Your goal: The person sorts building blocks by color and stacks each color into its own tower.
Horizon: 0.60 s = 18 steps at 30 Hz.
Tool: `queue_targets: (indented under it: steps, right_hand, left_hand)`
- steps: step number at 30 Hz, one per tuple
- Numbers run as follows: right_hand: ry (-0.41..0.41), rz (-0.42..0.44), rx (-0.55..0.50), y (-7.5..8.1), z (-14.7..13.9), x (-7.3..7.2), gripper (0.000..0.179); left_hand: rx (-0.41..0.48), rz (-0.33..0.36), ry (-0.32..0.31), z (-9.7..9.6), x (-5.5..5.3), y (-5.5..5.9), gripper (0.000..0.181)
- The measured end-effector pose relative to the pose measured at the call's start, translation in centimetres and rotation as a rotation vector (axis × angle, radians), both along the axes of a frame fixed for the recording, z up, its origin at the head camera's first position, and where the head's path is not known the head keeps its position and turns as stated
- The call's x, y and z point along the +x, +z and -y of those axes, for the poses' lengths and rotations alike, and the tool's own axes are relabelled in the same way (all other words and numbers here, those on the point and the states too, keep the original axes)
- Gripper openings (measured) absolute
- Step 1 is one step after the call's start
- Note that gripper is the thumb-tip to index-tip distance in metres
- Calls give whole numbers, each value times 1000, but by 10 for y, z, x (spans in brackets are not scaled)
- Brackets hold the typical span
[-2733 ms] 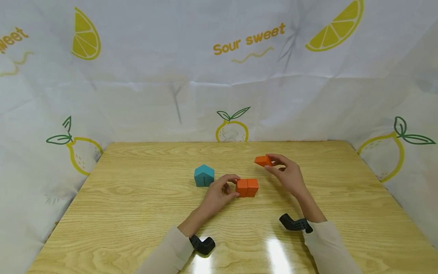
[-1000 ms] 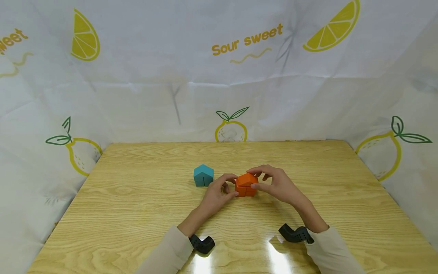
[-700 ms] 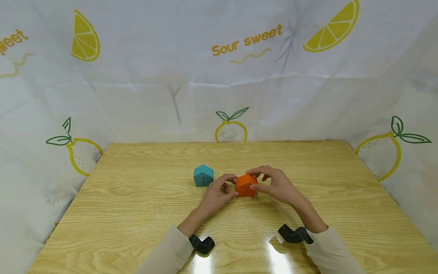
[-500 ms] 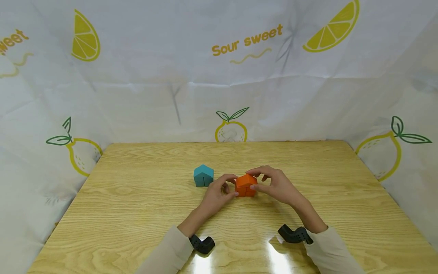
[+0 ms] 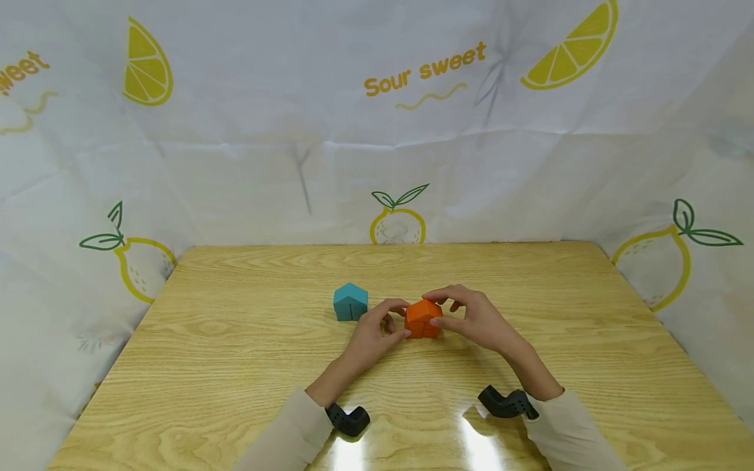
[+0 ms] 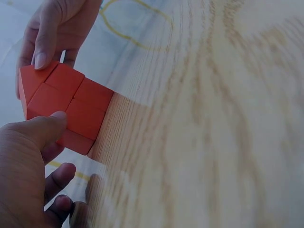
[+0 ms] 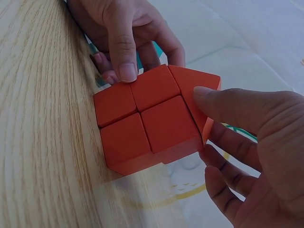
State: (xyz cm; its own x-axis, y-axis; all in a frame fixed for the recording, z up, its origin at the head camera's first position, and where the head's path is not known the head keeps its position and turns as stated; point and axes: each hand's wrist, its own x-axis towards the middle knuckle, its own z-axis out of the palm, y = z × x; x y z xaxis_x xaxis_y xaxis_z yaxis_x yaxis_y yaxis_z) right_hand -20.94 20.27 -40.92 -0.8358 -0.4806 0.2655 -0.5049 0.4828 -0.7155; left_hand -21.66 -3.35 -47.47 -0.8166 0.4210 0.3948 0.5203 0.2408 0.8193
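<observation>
An orange triangular block (image 5: 423, 310) sits as a roof on orange cube-like blocks (image 7: 124, 142) stacked two wide and two high. My right hand (image 5: 478, 319) pinches the roof block, its thumb on the front face in the right wrist view. From the left side, my left hand (image 5: 371, 335) grips the stack, thumb on the front where the upper and lower blocks meet. Thin seams run between the blocks, and the right-hand column stands slightly out of line. The back of the stack is hidden.
A teal block house (image 5: 350, 302) of the same shape stands behind and left of my left hand. The wooden table (image 5: 235, 366) ends at the back and sides against white cloth (image 5: 265, 190) printed with lemons.
My right hand has carried the orange triangular block left and down onto the stack, then nudged it slightly left. My left hand has stayed on the blocks.
</observation>
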Motion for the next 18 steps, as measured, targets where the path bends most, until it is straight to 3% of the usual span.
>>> queue_targets:
  steps: [9, 18]
  right_hand:
    - [6, -24, -4, 2, 0, -1, 56]
    - [-26, -79, -28, 10, -3, 1, 58]
  left_hand:
    - [-3, -35, 17, 1, 0, -3, 47]
    - [-116, -206, 51, -1, 9, -5, 65]
